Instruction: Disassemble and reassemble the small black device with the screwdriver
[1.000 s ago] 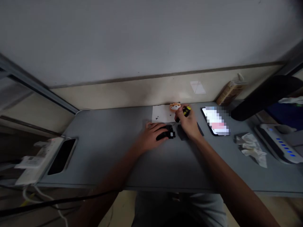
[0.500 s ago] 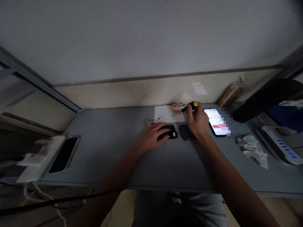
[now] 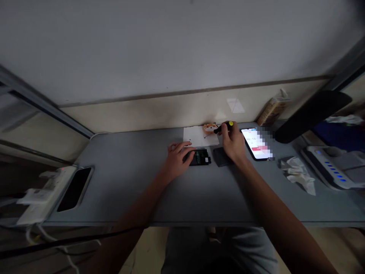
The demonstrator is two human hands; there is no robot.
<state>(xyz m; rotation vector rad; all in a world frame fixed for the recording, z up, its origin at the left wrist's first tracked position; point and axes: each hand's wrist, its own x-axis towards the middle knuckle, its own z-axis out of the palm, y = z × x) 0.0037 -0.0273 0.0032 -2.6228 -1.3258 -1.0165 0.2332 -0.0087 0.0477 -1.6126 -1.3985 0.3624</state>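
Across the grey tabletop (image 3: 128, 190), a black device (image 3: 202, 156) lies partly under the left hand (image 3: 178, 158), fingers loosely spread; the right hand (image 3: 233, 141) grips a screwdriver (image 3: 219, 129) over white paper (image 3: 194, 131). Those spread fingers could knock away the dark speck (image 3: 190, 140) (too small to identify).

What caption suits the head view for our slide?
Right hand points a screwdriver at white paper; left hand at a black device on a grey desk.
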